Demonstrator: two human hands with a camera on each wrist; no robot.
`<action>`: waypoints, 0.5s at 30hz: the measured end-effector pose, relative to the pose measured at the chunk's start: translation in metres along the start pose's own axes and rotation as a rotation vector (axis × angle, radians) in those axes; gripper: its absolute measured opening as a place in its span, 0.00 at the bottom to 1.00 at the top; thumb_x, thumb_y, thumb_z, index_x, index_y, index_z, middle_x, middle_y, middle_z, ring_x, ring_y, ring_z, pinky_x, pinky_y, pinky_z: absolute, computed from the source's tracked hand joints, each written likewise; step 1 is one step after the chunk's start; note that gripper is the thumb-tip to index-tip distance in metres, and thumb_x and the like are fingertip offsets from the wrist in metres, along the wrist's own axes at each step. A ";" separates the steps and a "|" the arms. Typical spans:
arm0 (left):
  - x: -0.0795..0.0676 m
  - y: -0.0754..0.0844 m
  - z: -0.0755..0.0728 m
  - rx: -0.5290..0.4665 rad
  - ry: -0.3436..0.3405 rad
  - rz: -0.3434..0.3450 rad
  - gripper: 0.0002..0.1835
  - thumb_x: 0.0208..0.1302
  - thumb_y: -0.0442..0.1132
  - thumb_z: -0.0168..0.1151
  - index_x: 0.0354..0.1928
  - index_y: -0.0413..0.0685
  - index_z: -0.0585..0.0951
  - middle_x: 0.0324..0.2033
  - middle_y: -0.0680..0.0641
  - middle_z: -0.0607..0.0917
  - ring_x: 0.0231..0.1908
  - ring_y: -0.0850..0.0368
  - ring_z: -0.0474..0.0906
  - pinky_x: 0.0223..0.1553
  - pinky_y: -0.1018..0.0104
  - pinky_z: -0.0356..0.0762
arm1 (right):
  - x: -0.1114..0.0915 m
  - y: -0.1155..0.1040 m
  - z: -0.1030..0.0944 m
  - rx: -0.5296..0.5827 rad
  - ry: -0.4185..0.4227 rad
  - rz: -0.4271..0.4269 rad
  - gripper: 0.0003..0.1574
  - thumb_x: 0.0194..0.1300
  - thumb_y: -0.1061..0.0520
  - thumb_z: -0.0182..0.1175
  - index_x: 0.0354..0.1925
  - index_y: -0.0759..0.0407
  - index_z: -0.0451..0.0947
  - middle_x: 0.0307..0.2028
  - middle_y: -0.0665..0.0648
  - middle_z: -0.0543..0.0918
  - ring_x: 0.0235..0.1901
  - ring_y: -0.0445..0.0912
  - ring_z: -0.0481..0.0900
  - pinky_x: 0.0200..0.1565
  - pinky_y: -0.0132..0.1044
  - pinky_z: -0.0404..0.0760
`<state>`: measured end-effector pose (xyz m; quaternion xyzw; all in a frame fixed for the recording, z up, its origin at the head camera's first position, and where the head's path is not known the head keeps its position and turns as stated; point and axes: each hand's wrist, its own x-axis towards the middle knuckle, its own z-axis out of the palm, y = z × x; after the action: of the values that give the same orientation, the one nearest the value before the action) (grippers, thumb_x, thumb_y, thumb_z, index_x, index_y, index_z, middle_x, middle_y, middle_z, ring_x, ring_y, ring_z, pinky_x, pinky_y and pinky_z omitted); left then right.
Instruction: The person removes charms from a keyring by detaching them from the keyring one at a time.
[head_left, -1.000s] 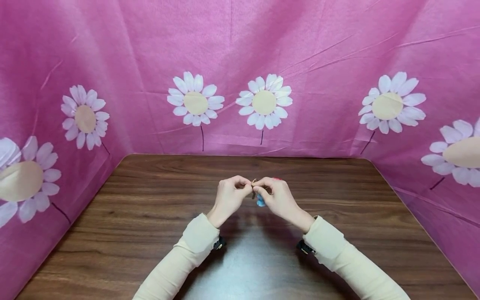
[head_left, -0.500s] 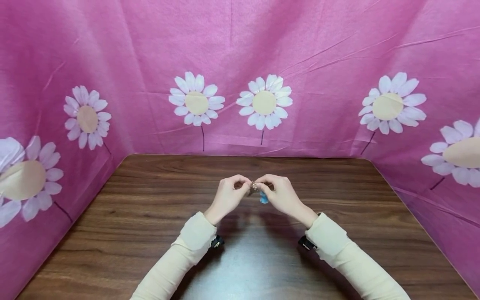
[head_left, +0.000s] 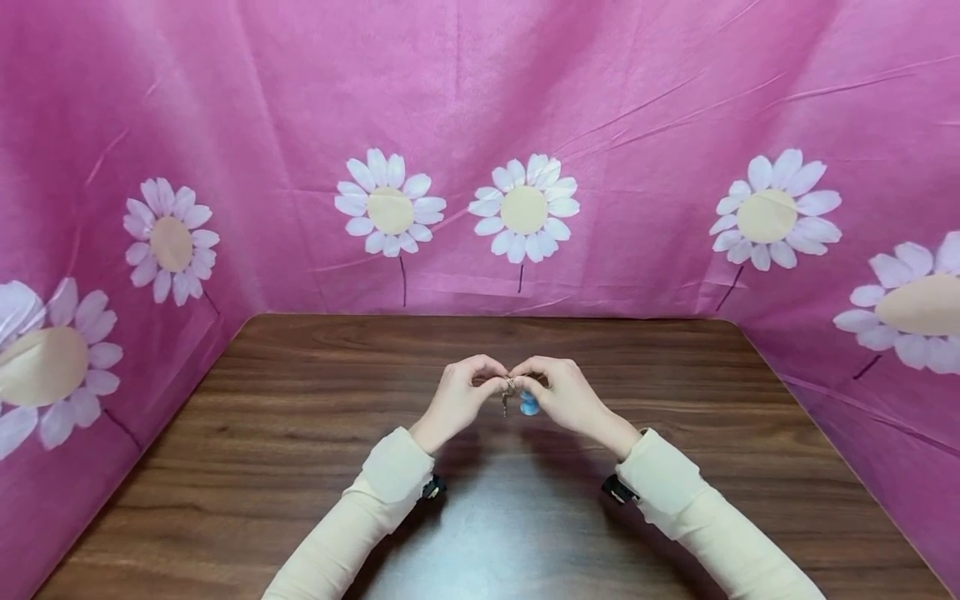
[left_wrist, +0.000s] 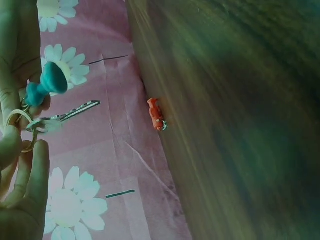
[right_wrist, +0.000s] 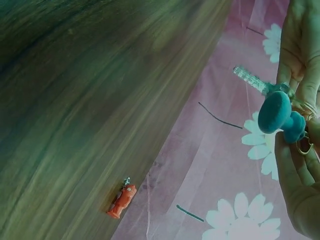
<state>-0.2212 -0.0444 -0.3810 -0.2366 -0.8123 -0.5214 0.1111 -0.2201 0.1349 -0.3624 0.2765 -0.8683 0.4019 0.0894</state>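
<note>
My left hand (head_left: pixel 459 402) and right hand (head_left: pixel 566 400) meet above the table, thumbs and fingertips pinching a gold key ring (left_wrist: pixel 33 131) between them. A silver key (left_wrist: pixel 75 112) hangs from the ring, its blade pointing down; in the right wrist view the key (right_wrist: pixel 251 80) shows behind a blue charm. That blue charm (head_left: pixel 529 404), rounded with a narrow waist, dangles below my right fingers. Fingers partly cover the ring, so whether the charm is threaded on it cannot be told. An orange-red figure-shaped charm (left_wrist: pixel 155 114) with a small metal link lies apart on the table.
The brown wood-grain table (head_left: pixel 300 467) reaches a pink cloth backdrop (head_left: pixel 637 100) printed with white daisies, which encloses the back and both sides. In the head view the orange-red charm is hidden behind my right hand. Dark straps circle both wrists.
Both hands stay together at the ring while the fingertips shift slightly. The key turns and now hangs straight down. The red charm, partly showing one second ago, is hidden in the head view.
</note>
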 end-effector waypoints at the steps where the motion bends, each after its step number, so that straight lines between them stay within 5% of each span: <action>1: 0.000 -0.001 -0.001 0.013 0.009 0.015 0.04 0.55 0.33 0.63 0.32 0.40 0.81 0.31 0.45 0.85 0.34 0.56 0.82 0.38 0.67 0.80 | 0.000 0.001 0.000 -0.011 -0.001 -0.008 0.05 0.60 0.59 0.60 0.36 0.55 0.82 0.28 0.49 0.85 0.22 0.35 0.78 0.29 0.28 0.78; 9: 0.003 -0.001 -0.003 0.197 0.022 0.167 0.03 0.53 0.34 0.65 0.31 0.44 0.83 0.28 0.49 0.82 0.32 0.59 0.81 0.36 0.74 0.79 | 0.000 0.002 -0.004 -0.062 0.015 -0.049 0.06 0.57 0.60 0.62 0.36 0.55 0.83 0.30 0.49 0.85 0.26 0.35 0.78 0.31 0.29 0.77; 15: -0.001 0.003 -0.005 0.348 0.110 0.277 0.02 0.53 0.36 0.64 0.29 0.47 0.82 0.24 0.53 0.78 0.25 0.63 0.75 0.28 0.74 0.74 | -0.002 0.002 0.000 -0.002 0.007 0.018 0.06 0.57 0.60 0.62 0.36 0.56 0.83 0.29 0.50 0.85 0.24 0.35 0.78 0.31 0.29 0.77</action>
<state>-0.2190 -0.0479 -0.3765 -0.2944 -0.8426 -0.3651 0.2648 -0.2198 0.1369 -0.3642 0.2674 -0.8708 0.4028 0.0892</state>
